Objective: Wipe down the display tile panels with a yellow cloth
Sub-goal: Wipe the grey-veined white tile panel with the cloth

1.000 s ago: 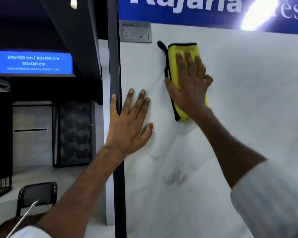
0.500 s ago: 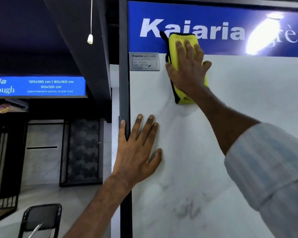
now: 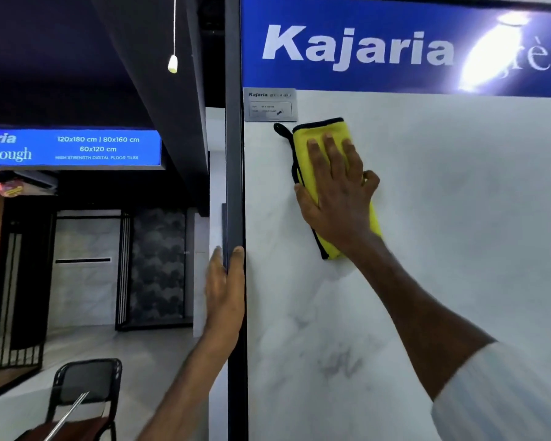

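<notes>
A white marble-look tile panel [image 3: 442, 218] stands upright in front of me, framed on its left by a dark metal edge [image 3: 234, 186]. My right hand [image 3: 337, 189] presses a folded yellow cloth [image 3: 306, 144] with black trim flat against the panel's upper left, just below a small grey label plate [image 3: 269, 104]. The fingers lie straight over the cloth. My left hand [image 3: 225, 291] holds the panel's dark edge, thumb on the front face and fingers round the side.
A blue brand banner [image 3: 379, 46] runs across the panel's top. To the left hang a blue sign [image 3: 77, 148] and a pull cord [image 3: 172, 63]. Further tile displays [image 3: 121, 268] stand at the back left. A black chair [image 3: 86, 386] sits at lower left.
My right hand has slid the cloth down from the blue banner onto the white tile below the label. My left hand has moved off the panel face to grasp its dark edge.
</notes>
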{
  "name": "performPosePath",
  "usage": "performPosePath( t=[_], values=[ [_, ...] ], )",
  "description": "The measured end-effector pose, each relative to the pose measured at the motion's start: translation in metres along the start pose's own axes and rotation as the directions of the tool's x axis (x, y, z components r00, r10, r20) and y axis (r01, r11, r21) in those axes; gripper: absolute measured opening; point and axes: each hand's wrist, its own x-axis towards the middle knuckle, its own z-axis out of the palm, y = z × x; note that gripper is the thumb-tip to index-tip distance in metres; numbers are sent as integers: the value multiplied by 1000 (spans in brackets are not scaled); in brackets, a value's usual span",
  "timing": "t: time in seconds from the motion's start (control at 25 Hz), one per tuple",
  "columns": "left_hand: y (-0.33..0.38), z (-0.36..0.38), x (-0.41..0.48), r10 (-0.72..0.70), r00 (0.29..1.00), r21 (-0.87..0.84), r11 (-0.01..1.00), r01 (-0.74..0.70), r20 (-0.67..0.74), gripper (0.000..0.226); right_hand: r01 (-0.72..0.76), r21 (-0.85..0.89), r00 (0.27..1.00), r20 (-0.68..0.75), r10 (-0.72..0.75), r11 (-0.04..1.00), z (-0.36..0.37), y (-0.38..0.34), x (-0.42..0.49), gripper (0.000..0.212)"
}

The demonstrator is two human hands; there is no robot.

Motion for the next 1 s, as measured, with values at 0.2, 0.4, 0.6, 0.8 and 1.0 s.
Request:
performPosePath(
  t=[0.2, 0.4, 0.6, 0.8, 1.0],
  values=[
    [8, 2, -3, -54, 998, -62, 997, 56, 37, 24, -25, -15, 997, 77, 26, 1000, 1, -11, 50, 72],
    [-2, 0, -2, 11, 1000, -10, 1000, -11, -25, 36, 36, -16, 999, -5, -36, 999, -1, -33, -9, 70],
    [-14, 1, 1, 66, 996, -18, 998, -68, -64, 47, -3, -14, 1000, 12, 3, 1000, 4, -53, 36, 72],
    [-16, -1, 4, 103, 994, -71, 992, -106, -39, 38, -53, -27, 992, 114, 55, 998, 9, -75, 69, 74],
    [-12, -3, 2, 88, 996, -34, 995, -89, -27, 33, 75, 14, 994, 76, -76, 997, -5, -78, -4, 71]
  ],
)
